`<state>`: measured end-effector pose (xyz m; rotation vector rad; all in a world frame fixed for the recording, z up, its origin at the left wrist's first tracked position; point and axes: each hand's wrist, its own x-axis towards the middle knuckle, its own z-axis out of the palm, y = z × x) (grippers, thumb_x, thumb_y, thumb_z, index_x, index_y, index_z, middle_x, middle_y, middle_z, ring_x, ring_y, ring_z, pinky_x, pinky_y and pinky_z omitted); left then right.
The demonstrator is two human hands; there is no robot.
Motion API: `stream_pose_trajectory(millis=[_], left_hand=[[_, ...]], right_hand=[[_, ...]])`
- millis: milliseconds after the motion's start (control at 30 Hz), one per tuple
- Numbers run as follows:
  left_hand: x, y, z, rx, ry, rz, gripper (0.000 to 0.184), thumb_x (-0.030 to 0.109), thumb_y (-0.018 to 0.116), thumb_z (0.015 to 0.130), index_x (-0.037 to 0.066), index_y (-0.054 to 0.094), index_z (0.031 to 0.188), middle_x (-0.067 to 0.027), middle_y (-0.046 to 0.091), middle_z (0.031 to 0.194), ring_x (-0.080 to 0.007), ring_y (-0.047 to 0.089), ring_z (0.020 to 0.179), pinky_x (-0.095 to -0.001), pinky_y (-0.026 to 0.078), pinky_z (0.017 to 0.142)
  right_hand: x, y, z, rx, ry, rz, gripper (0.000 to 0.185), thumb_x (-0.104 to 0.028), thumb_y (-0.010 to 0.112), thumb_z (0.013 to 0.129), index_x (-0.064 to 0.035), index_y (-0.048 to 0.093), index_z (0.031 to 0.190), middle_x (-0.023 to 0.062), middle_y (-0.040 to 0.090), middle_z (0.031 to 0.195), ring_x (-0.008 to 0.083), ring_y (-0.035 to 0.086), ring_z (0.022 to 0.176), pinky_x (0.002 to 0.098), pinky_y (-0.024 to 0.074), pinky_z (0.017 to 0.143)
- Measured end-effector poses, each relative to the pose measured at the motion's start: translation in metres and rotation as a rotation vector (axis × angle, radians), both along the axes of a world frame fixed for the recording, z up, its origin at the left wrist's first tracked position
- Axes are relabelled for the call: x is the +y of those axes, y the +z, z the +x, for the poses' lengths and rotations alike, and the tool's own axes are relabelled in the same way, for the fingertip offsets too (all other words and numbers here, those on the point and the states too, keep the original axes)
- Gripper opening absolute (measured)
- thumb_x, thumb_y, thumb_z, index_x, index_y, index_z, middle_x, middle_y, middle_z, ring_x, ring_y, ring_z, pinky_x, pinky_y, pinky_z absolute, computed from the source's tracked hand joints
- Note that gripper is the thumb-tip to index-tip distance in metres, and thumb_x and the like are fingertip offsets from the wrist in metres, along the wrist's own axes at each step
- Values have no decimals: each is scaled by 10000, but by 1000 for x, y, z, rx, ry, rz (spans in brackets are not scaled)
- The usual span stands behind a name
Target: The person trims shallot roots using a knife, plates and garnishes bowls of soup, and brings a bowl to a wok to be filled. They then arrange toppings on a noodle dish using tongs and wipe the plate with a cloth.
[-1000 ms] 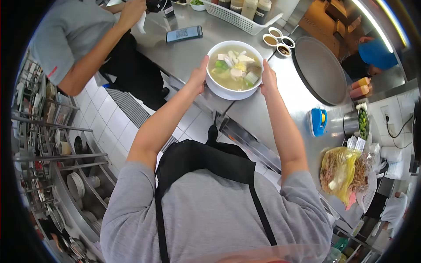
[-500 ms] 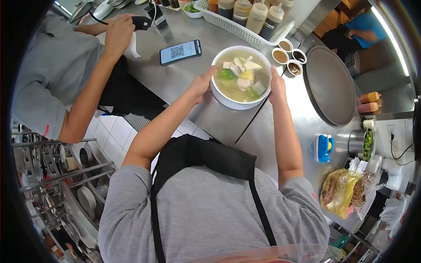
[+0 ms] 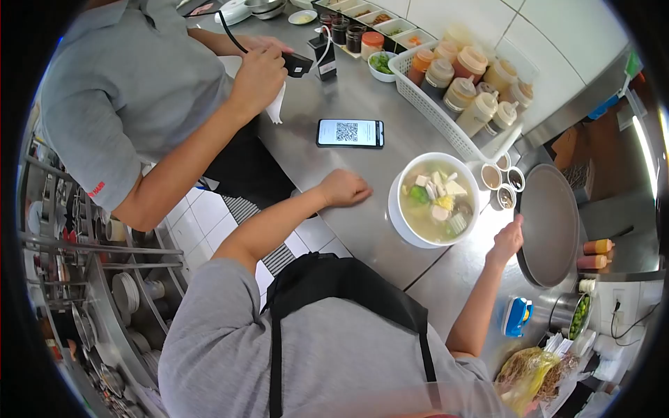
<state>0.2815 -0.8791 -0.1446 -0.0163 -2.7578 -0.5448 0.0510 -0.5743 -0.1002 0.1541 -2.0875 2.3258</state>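
A white bowl of soup (image 3: 435, 198) with white chunks and green vegetables stands on the steel counter, touched by neither hand. To its left my left hand (image 3: 346, 188) rests at the counter with its fingers curled and nothing visible in them. My right hand (image 3: 507, 240) is right of the bowl, fingers closed, beside the left rim of a round grey tray (image 3: 550, 226). Whether it grips the rim cannot be made out. Several small sauce cups (image 3: 491, 176) sit between bowl and tray. A phone (image 3: 350, 133) showing a QR code lies behind my left hand.
At the left a co-worker (image 3: 160, 104) holds a black device (image 3: 296, 65). A white basket (image 3: 442, 115) of sauce bottles stands at the back, beside a bowl of greens (image 3: 382, 64). On the right are a blue tape dispenser (image 3: 517, 317), a metal pot (image 3: 563, 313) and a yellow bag (image 3: 526, 380).
Both my hands have let go of the soup bowl. My left hand has drawn away leftward and curled; my right hand has moved right to the tray's edge. The view has shifted.
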Motion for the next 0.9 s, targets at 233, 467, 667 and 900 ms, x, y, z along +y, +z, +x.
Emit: stream_pose_trajectory(millis=[233, 467, 667, 900], left_hand=[[3, -3, 2, 54, 44, -29, 285, 244, 530, 787, 94, 493, 547, -54, 510, 557, -262, 513, 500, -363, 410, 436], [-41, 4, 38, 299, 173, 346, 268, 107, 559, 762, 57, 455, 521, -86, 457, 504, -240, 427, 417, -328, 335, 402], [-106, 12, 58, 345, 582, 366, 301, 148, 546, 811, 8, 450, 563, -134, 425, 487, -264, 422, 413, -327, 324, 411], [-128, -8, 46, 189, 642, 217, 288, 182, 528, 818, 10, 472, 594, -155, 470, 541, -318, 460, 469, -369, 346, 439]], right_hand=[[-26, 48, 30, 83, -49, -12, 284, -219, 455, 901, -41, 488, 681, -58, 315, 502, 7, 265, 417, 179, 180, 358], [-56, 73, 6, 530, -41, 543, 175, -115, 544, 844, 6, 554, 718, -17, 421, 545, 38, 326, 491, 215, 266, 440], [-155, 135, -15, 632, 220, 568, 233, -214, 527, 841, 6, 589, 796, 62, 546, 604, 128, 474, 545, 254, 385, 539], [-378, 152, -96, 1253, 530, 889, 256, -266, 529, 794, -85, 622, 950, 119, 627, 794, 282, 587, 714, 378, 462, 677]])
